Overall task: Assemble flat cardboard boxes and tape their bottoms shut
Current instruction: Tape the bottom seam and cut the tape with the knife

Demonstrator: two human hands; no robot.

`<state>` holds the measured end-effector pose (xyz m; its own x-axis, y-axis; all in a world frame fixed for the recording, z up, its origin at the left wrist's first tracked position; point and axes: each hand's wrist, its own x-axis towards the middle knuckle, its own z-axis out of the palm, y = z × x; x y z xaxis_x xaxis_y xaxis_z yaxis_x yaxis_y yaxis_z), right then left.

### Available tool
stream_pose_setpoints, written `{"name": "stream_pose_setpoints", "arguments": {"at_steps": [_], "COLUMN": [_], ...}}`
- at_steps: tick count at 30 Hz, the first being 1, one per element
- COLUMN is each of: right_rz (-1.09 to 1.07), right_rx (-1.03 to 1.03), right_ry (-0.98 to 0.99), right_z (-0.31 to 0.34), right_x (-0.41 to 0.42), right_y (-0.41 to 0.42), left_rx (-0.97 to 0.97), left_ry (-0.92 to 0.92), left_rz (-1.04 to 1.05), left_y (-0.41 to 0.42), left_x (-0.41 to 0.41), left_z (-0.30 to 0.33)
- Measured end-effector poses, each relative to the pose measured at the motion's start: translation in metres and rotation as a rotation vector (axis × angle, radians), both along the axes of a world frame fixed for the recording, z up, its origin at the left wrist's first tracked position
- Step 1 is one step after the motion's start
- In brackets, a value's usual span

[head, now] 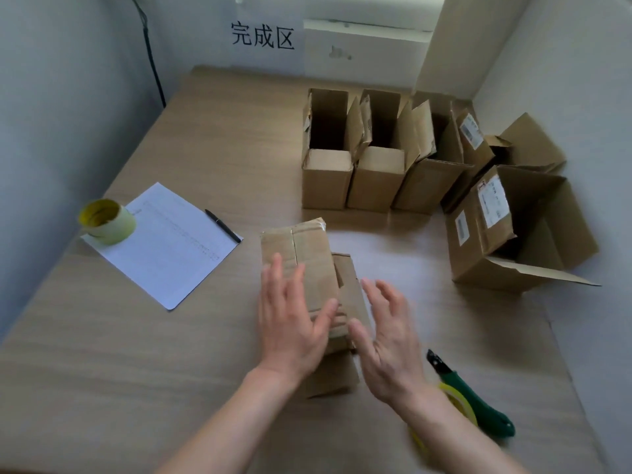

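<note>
At the left edge of your wooden bench (102, 336) a yellow tape roll (106, 221) is sitting on the corner of a printed sheet of paper (164, 244); a black pen (223, 225) is lying along the sheet's right edge. In the middle, a flat cardboard box (301, 254) is lying on the bench in front of you; your left hand (290, 319) is resting flat on it, fingers straight and spread; your right hand (386, 340) is hovering just beside the box's right side, fingers relaxed and apart, gripping nothing; whether it is touching the cardboard cannot be told. Beyond, a row of assembled boxes (372, 165) is standing open-topped near the back wall; further right, a larger labelled box (513, 230) is lying open. Near your right wrist, a green-handled tape dispenser (478, 401) is lying on the bench.
</note>
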<state>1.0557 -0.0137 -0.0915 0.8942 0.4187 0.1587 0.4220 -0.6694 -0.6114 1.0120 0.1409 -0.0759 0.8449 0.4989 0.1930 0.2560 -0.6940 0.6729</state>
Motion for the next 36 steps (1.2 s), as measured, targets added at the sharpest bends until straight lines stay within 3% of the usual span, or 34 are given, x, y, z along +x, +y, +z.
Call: {"name": "stream_pose_setpoints", "arguments": {"at_steps": [3, 6, 14, 16, 20, 26, 33, 36], "right_rz": [0.11, 0.056, 0.128, 0.168, 0.156, 0.556, 0.238, -0.034], "right_rx": [0.141, 0.282, 0.295, 0.169, -0.142, -0.527, -0.382, -0.057], "right_ry": [0.169, 0.131, 0.22, 0.192, -0.266, -0.25, -0.102, 0.205], "right_z": [-0.016, -0.034, -0.031, -0.017, 0.019, 0.015, -0.005, -0.01], "right_x": [0.01, 0.014, 0.021, 0.032, 0.08, 0.131, 0.164, 0.154], "right_y": [0.036, 0.038, 0.032, 0.026, 0.057, 0.148, 0.142, 0.131], "left_rx": [-0.022, -0.021, 0.34, 0.371, 0.358, 0.375, 0.401, 0.371], "left_ry": [0.006, 0.039, -0.014, -0.008, 0.024, 0.099, 0.141, 0.081], "left_rz": [-0.033, -0.133, -0.347, -0.369, -0.35, -0.359, -0.344, -0.322], "left_y": [0.002, 0.014, 0.03, 0.031, 0.027, 0.028, 0.025, 0.027], "left_x": [0.006, 0.009, 0.0, -0.002, 0.001, 0.001, 0.001, 0.001], "left_z": [-0.01, -0.017, -0.041, -0.043, -0.04, -0.032, -0.035, -0.04]}}
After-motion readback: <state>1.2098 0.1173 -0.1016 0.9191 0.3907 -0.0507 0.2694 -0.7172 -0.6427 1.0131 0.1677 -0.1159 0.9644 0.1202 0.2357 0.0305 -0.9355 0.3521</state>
